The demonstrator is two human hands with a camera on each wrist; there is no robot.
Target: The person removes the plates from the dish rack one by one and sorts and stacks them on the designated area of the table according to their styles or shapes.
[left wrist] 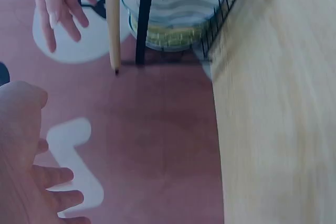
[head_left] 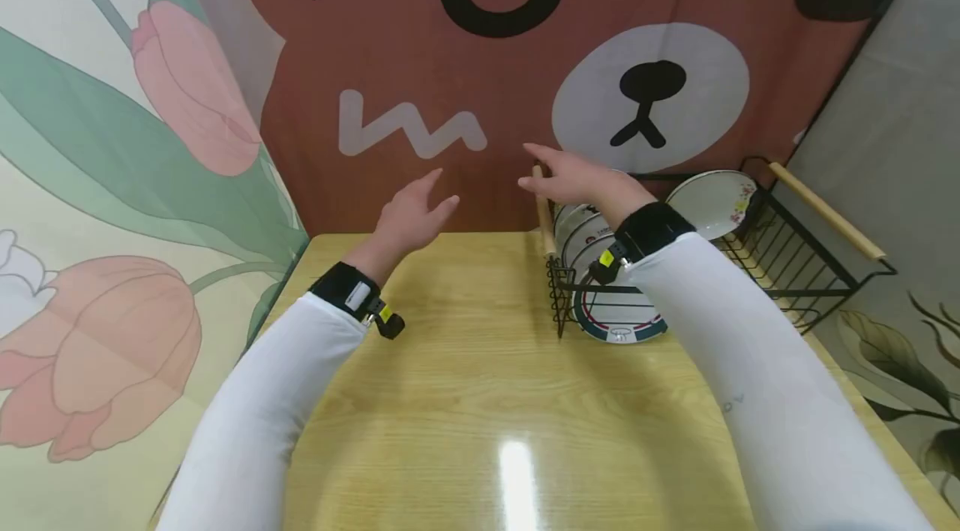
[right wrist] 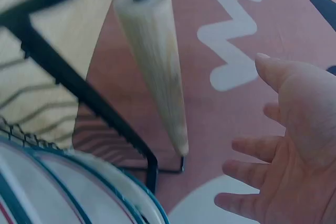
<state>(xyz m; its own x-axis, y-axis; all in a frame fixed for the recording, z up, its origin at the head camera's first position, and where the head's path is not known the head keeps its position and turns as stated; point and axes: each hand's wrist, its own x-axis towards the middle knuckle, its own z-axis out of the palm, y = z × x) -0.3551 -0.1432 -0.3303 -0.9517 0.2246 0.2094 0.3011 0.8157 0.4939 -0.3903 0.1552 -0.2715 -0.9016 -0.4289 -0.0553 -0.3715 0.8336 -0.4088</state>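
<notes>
Both hands hover above the far part of the table with nothing in them. The left hand (head_left: 408, 218) is over the left side, thumb apart from extended fingers. Above the near-left corner of a black wire dish rack (head_left: 813, 291), the right hand (head_left: 577, 178) reaches past the rack's left wooden handle (head_left: 545, 218). In the right wrist view its fingers are spread beside that wooden handle (right wrist: 157, 66), apart from it. Several plates (head_left: 588, 243) stand upright in the rack's left part, partly hidden by the right forearm. A white floral bowl (head_left: 712, 202) leans at the rack's back right.
The light wood table (head_left: 480, 381) runs up to a brown curtain with a bear face (head_left: 420, 31). A flower-printed curtain (head_left: 112, 264) hangs along the left, a grey one (head_left: 900, 139) along the right. The rack's right wooden handle (head_left: 825, 210) sticks up near the right curtain.
</notes>
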